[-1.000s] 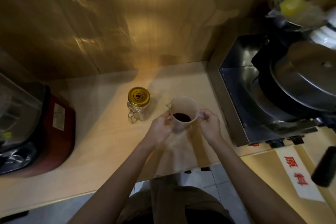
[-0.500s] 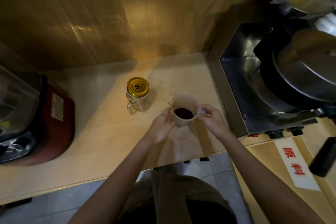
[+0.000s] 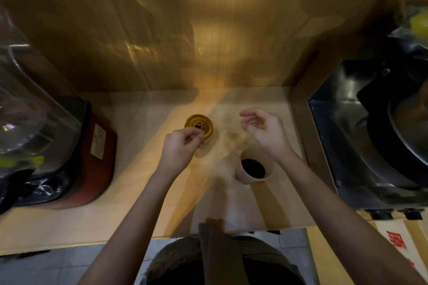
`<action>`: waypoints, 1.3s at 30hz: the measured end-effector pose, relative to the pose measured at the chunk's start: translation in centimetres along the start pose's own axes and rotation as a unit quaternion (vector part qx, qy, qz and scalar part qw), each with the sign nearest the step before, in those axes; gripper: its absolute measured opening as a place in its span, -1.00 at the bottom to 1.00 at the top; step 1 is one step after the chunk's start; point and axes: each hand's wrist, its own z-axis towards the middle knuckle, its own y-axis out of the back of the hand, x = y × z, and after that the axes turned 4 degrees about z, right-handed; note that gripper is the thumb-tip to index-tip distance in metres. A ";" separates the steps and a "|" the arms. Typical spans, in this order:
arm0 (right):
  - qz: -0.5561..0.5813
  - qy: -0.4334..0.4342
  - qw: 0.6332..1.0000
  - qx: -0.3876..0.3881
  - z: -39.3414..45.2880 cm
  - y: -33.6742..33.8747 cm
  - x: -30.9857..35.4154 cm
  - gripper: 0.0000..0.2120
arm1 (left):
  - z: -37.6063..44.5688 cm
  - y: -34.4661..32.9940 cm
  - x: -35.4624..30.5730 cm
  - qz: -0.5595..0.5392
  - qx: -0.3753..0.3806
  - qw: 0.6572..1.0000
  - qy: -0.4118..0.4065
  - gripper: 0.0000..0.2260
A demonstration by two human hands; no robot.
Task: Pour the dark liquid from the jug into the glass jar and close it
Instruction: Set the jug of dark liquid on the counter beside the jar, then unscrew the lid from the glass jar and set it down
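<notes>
A small glass jar with a gold lid (image 3: pixel 199 124) stands on the pale wooden counter (image 3: pixel 139 183). My left hand (image 3: pixel 179 148) is at the jar's near side, fingers pinched at the lid's front edge and covering much of the glass. The beige jug (image 3: pixel 251 169) holding dark liquid stands on the counter to the right and nearer, with nobody holding it. My right hand (image 3: pixel 264 131) hovers open above and beyond the jug, fingers curled toward the jar, touching nothing.
A red appliance with a clear cover (image 3: pixel 69 146) fills the left of the counter. A steel unit with a dark pan (image 3: pixel 382 136) stands at the right. A brown wall panel (image 3: pixel 208 30) closes the back. The counter's front edge runs just before my body.
Both hands have let go of the jug, which now stands on the counter. My left hand has moved to the jar's lid and my right hand has lifted open. The view has shifted.
</notes>
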 end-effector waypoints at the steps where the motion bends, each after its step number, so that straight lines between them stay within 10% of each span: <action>1: 0.007 0.001 1.000 0.005 0.5 -0.7 0.5 -0.79 | 0.1 0.2 0.5 -0.008 -0.027 1.000 0.001 -0.85; 6: 0.034 -0.001 0.999 0.029 2.4 -3.7 1.5 -0.90 | 0.3 -0.3 2.8 -0.006 -0.117 0.993 0.019 -0.77; 13: -0.236 0.048 0.952 0.188 3.5 -7.3 1.3 -0.25 | 1.4 -3.1 5.9 0.040 0.025 0.996 0.074 -0.11; 20: -0.379 0.148 0.892 0.196 4.1 -9.3 0.6 -0.23 | 2.6 -4.8 6.8 -0.012 0.018 0.996 0.091 -0.16; 26: -0.314 0.151 0.908 0.233 5.7 -7.9 1.2 -0.28 | 2.8 -5.0 7.6 -0.035 -0.020 0.995 0.086 -0.25; 33: 0.043 -0.096 0.970 0.218 9.4 -4.4 -1.1 -0.25 | 2.7 -4.8 7.9 -0.047 -0.016 0.995 0.085 -0.17; 39: -0.135 -0.067 0.942 0.299 11.8 -4.6 -4.8 -0.21 | 2.7 -5.0 8.2 -0.062 -0.017 0.993 0.096 -0.19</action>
